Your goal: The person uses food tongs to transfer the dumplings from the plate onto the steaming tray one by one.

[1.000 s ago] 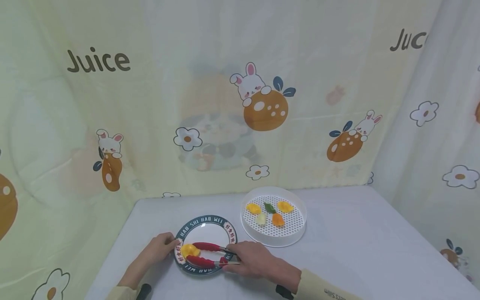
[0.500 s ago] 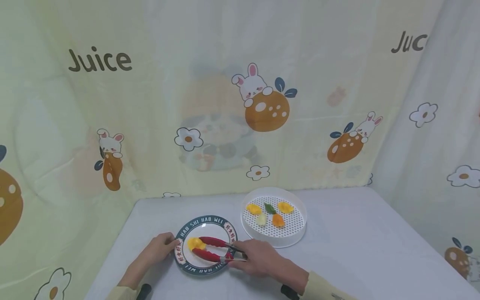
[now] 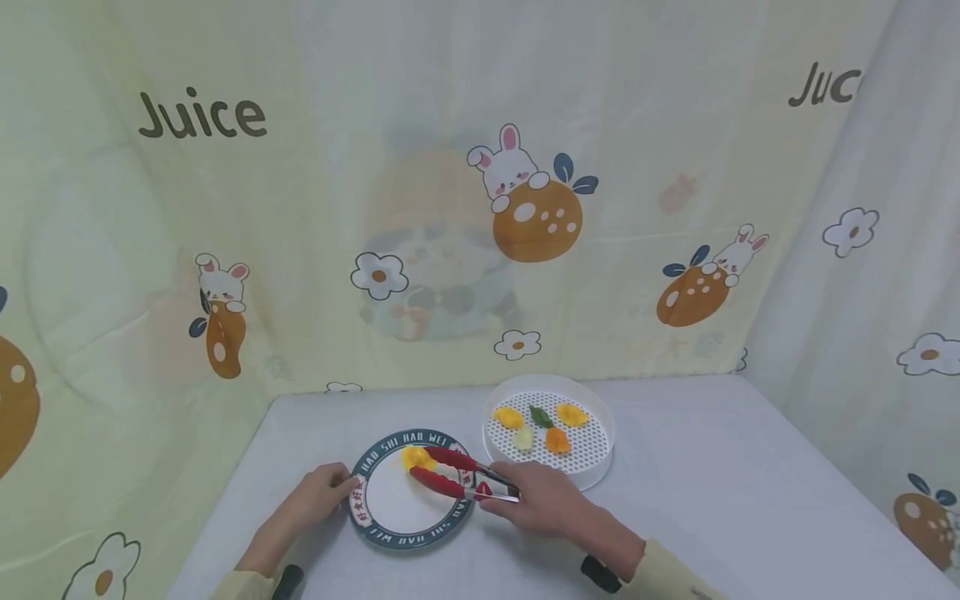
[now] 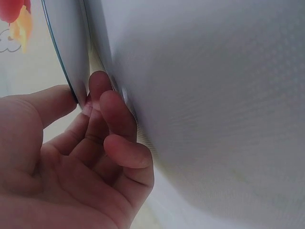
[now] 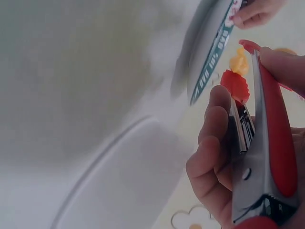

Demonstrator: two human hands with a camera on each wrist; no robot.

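Note:
In the head view, my left hand [image 3: 318, 493] holds the left rim of a round white plate [image 3: 390, 508] with a dark green lettered border. The left wrist view shows the thumb on the plate's upper edge and curled fingers below it. My right hand [image 3: 543, 497] grips red-tipped metal tongs [image 3: 437, 482] from the right. Between the tong tips is a soft, rumpled yellow piece, perhaps a dumpling [image 3: 415, 457], over the far part of the plate. Whether it touches the plate I cannot tell. The right wrist view shows the tongs' metal body [image 5: 252, 167] within the curled fingers and thumb.
A round white perforated tray [image 3: 581, 446] with a raised rim stands right of the plate. On it lie several small pieces: yellow, green [image 3: 540, 417], pale and orange [image 3: 557, 440]. A printed curtain [image 3: 315, 333] hangs behind the white-covered table [image 3: 690, 483].
The tongs and the yellow piece have moved from the plate's left side toward its far side, up and right. My right hand went along; my left hand stays at the rim.

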